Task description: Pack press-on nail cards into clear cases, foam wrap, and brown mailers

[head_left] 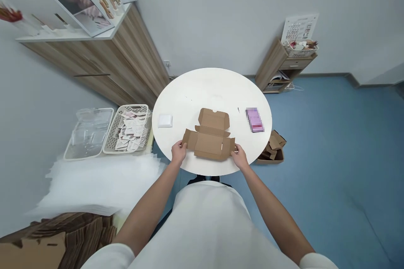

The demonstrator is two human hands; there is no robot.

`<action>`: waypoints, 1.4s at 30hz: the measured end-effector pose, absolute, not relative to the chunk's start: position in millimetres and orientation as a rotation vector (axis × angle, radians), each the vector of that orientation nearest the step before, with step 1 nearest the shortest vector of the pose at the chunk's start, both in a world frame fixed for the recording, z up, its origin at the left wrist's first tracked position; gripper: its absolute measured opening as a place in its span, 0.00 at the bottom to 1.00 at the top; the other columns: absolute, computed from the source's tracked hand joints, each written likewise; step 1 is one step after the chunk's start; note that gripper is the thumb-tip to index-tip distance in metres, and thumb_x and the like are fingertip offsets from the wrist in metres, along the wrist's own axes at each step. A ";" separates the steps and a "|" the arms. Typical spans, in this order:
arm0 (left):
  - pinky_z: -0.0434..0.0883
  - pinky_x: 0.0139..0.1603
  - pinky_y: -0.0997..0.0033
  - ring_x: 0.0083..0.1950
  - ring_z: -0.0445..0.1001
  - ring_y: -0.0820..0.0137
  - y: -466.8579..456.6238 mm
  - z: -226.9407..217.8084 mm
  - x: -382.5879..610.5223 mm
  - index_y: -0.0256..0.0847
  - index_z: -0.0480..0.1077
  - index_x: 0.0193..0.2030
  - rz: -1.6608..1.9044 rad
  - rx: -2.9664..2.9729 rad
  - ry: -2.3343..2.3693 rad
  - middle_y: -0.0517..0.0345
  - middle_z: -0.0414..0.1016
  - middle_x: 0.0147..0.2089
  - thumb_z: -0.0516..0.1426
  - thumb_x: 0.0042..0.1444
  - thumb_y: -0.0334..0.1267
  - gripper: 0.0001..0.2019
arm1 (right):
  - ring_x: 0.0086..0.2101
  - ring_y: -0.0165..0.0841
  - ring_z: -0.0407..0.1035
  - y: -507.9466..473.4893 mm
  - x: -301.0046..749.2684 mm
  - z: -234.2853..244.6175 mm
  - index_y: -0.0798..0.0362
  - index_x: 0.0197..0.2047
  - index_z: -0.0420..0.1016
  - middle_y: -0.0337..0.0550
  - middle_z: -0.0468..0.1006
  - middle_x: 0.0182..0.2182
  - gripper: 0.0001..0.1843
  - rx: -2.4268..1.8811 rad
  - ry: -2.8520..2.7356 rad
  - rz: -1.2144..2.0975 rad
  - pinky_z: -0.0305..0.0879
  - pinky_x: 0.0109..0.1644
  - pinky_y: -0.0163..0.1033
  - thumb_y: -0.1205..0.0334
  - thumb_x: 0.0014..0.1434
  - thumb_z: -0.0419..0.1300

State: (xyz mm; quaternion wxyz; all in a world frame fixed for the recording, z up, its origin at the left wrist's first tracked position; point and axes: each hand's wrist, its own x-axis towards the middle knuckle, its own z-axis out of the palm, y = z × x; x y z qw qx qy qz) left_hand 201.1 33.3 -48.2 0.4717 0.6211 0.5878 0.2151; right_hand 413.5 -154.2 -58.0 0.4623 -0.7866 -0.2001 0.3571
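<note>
An unfolded brown cardboard box (208, 144) lies spread out on the round white table (217, 86), its lid panel pointing away from me. My left hand (179, 151) grips the left side flap between thumb and fingers. On the opposite side, my right hand (240, 156) pinches the right flap, which has a small slot beside it. Both side flaps tilt up a little. A small white packet (165, 120) rests left of the cardboard. To the right lies a purple, pixelated flat item (254, 120), its details blurred out.
Left of the table stand a white basket of small packets (128, 128) and a tray of clear plastic pieces (90, 132). White foam sheets (101, 180) and stacked flat cardboard (82, 239) are nearer. An open carton of cardboard (272, 151) sits on the floor at right.
</note>
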 end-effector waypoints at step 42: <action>0.52 0.54 0.58 0.56 0.59 0.60 30.6 -50.0 217.5 0.42 0.60 0.53 -0.186 2.705 0.700 0.46 0.61 0.55 0.50 0.47 0.28 0.23 | 0.28 0.30 0.70 -20.1 485.4 -70.0 0.51 0.55 0.58 0.41 0.75 0.35 0.27 -2.178 -0.566 0.921 0.64 0.37 0.36 0.65 0.49 0.52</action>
